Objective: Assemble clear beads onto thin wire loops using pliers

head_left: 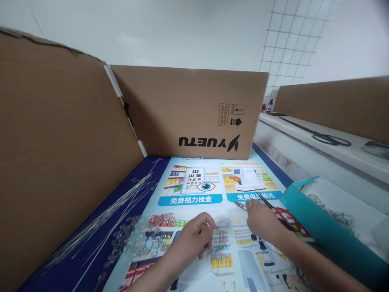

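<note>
My left hand is closed in a pinch over the printed sheet, with a thin pale wire showing at its fingertips. Just right of it lies a loose tangle of thin wire. My right hand has its fingers closed on pliers, whose silver jaws point out to the left; the grip itself is mostly hidden. Beside that hand lie scissors with dark blades and red handles. Left of my left hand spreads a heap of clear beads.
Straight wires lie in a bundle on the blue surface at left. Cardboard walls stand at the left and back. A teal box with small wire pieces stands at right, below a white ledge bearing black scissors.
</note>
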Tool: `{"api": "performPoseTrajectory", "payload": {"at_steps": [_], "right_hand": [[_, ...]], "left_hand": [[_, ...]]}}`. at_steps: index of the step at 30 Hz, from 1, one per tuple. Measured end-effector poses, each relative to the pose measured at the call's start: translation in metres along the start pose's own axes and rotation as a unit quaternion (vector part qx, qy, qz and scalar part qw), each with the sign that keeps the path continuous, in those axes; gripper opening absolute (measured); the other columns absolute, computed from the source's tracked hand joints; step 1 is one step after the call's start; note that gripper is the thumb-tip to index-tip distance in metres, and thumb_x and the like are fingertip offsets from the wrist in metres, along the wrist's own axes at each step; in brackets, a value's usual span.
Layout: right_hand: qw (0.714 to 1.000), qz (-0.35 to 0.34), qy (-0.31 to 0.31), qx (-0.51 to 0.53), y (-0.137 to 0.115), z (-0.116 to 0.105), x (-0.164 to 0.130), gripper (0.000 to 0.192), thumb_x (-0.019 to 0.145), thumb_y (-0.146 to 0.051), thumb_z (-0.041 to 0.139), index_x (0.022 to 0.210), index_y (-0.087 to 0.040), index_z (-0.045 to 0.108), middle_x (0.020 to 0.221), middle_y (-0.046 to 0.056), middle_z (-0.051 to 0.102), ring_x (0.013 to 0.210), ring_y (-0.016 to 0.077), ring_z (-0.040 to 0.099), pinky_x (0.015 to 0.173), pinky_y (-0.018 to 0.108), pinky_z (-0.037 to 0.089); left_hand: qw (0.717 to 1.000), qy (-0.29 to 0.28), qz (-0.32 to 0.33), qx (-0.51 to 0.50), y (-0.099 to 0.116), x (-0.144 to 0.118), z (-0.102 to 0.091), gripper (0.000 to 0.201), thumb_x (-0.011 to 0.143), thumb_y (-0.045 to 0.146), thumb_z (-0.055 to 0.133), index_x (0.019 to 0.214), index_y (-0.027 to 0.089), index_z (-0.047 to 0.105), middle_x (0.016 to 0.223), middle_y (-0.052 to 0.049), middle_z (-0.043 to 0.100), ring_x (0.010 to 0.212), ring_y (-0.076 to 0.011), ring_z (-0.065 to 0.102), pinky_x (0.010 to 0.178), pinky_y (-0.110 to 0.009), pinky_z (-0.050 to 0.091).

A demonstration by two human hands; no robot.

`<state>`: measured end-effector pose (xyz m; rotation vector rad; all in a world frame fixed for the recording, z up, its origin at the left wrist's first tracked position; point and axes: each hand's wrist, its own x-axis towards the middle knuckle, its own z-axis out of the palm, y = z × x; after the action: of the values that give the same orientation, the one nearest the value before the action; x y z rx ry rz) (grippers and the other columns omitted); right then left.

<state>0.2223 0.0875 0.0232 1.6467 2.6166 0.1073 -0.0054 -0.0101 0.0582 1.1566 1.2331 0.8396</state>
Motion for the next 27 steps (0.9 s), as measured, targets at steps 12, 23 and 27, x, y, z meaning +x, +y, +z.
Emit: {"api": "performPoseTrajectory", "payload": {"at_steps": [12,23,27], "right_hand": [[0.842,-0.09,-0.054,0.529,-0.065,-0.049,-0.03,0.012,0.079,-0.028,0.052,0.077,-0.017,0.055,0.066,-0.003,0.05,0.062,0.0113,0.046,0.054,0.02,0.035],[0.684,-0.016,-0.072,0.726,-0.084,-0.043,-0.036,0.02,0.074,-0.033,0.06,0.071,-0.015,0.054,0.065,-0.002,0.05,0.065,0.0126,0.046,0.063,0.025,0.037],[0.637,-0.023,-0.097,0.764,-0.087,-0.048,-0.041,0.017,0.075,-0.03,0.06,0.074,-0.014,0.056,0.068,-0.001,0.052,0.069,0.013,0.048,0.067,0.025,0.037]], "left_hand": [[0.995,0.032,0.069,0.066,-0.006,0.0,0.004,0.01,0.075,0.014,0.043,0.082,0.019,0.048,0.05,0.009,0.046,0.046,-0.0087,0.042,0.047,-0.018,0.031],[0.991,0.008,0.127,-0.03,-0.004,-0.002,0.005,0.02,0.084,0.034,0.051,0.076,0.015,0.053,0.063,0.004,0.048,0.053,-0.0079,0.041,0.051,-0.019,0.034],[0.992,0.029,0.124,-0.01,-0.003,-0.003,0.004,0.023,0.083,0.036,0.053,0.077,0.014,0.058,0.059,0.003,0.048,0.053,-0.0088,0.041,0.051,-0.02,0.033]]}}
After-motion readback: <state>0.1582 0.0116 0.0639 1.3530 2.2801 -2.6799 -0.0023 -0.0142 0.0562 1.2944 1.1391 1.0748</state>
